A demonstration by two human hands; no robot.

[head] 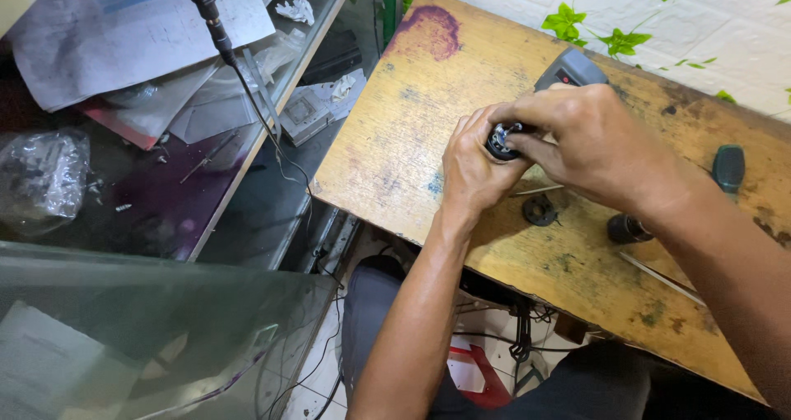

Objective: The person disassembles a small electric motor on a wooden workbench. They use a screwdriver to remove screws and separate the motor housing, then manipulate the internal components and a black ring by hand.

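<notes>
Far left, a glass display case [165, 321] holds papers and a plastic bag. On the worn wooden table [395, 140], the left hand [474, 168] has its grip closed round a small round black-and-metal part [501, 142], apparently to steady it. The right hand [589, 140] pinches the same part from above. A grey tool body [573, 67] lies behind; a black ring [540, 211] and a dark-handled screwdriver [728, 168] rest nearby.

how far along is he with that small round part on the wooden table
Done: a black ring-shaped piece already lies loose on the worn yellow wooden table. In hand: the left hand holds a small round black and silver part while the right hand works on it. Left: both pieces remain apart.
</notes>
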